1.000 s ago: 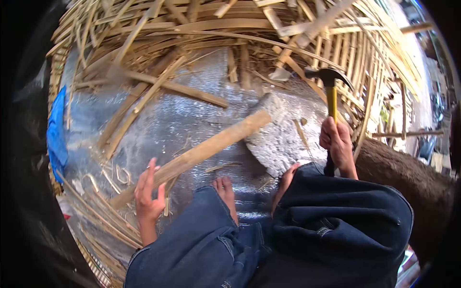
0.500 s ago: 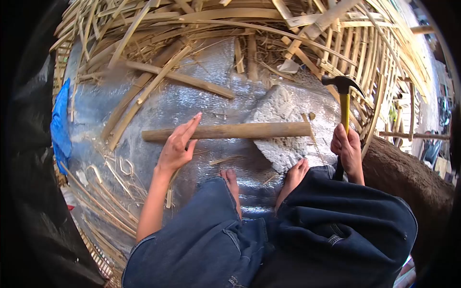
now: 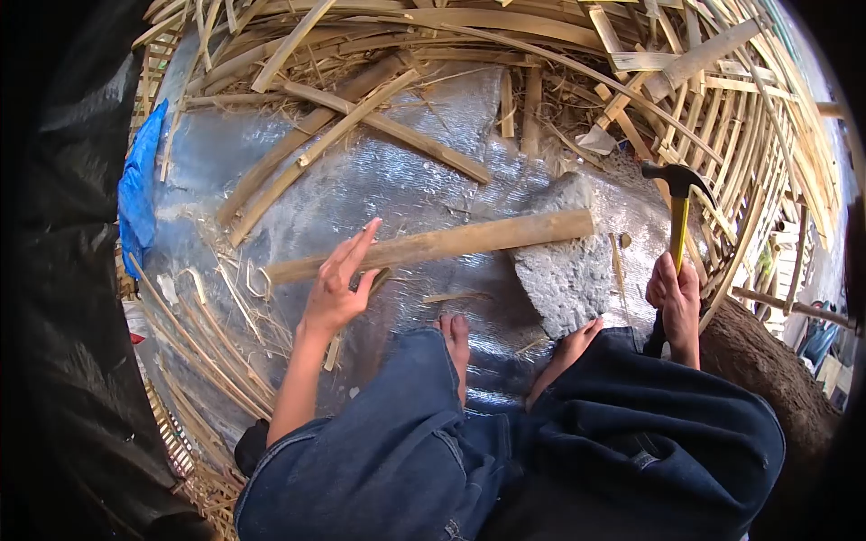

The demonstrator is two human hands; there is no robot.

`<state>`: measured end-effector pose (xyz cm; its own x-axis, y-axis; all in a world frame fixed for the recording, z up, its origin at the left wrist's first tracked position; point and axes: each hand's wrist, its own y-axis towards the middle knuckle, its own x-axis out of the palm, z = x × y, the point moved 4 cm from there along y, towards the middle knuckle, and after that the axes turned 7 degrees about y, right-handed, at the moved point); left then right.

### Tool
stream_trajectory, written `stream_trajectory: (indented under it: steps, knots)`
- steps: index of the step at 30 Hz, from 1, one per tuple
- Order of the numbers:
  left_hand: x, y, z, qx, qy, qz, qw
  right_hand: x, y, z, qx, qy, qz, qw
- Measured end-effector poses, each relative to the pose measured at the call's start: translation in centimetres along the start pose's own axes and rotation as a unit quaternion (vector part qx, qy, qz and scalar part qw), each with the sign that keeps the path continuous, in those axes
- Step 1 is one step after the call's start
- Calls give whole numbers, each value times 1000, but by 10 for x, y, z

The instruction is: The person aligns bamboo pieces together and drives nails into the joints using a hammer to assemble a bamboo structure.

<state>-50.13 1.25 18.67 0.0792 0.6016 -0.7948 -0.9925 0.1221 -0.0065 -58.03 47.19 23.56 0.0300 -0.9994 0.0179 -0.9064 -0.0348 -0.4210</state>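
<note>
A split length of bamboo (image 3: 478,237) lies slantwise, its right end resting on a rough grey concrete block (image 3: 568,279). My left hand (image 3: 338,288) is at the bamboo's left part, fingers stretched out and thumb apart, touching it without wrapping round it. A short dark greenish edge shows by the thumb; I cannot tell what it belongs to. In my right hand (image 3: 677,302) is a claw hammer (image 3: 679,212) with a yellow and black handle, held upright with its black head above the fist, to the right of the block.
Silvery sheeting (image 3: 406,171) covers the ground. Crossed bamboo strips (image 3: 361,117) lie beyond, with a curved woven bamboo structure (image 3: 749,135) behind and to the right. Thin strips (image 3: 212,343) and a blue sheet (image 3: 137,194) are on the left. A brown log (image 3: 767,365) lies right. My bare feet touch the sheeting.
The view has shifted, so the scene sits further right. The bamboo has slid left across the block and tilted, its right end now higher in view. My right hand still holds the hammer raised.
</note>
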Motion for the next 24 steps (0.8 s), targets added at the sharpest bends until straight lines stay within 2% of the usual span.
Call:
stream_trajectory:
  steps: [3, 6, 8, 9, 11, 12, 14, 21, 24]
  knots:
    - [2, 6, -6, -40, 30, -23, 998, -7, 1, 11, 22, 38, -1, 999]
    - [-3, 17, -14, -28, 4, -24, 999, -12, 1, 15, 12, 31, 2, 999]
    - [-17, 30, -7, -8, 71, 1, 997, -11, 1, 12, 8, 22, 4, 1000]
    - [-25, 37, -17, -40, 99, 0, 994, -13, 0, 10, 6, 11, 4, 1000]
    - [-35, 56, -52, -113, 89, 74, 987, -14, 2, 9, -3, -1, 3, 1000]
    - [-35, 68, -71, -112, 87, 74, 987, -14, 3, 8, -4, -2, 5, 1000]
    - [-39, 88, -106, -108, 156, 179, 965, -13, 4, 6, -3, -20, 18, 1000]
    - [-34, 114, -135, -103, 136, 161, 972, -14, 4, 4, 2, -12, 34, 999]
    - [-47, 108, -110, -47, 145, 126, 980, -15, 1, 0, 2, -24, 34, 999]
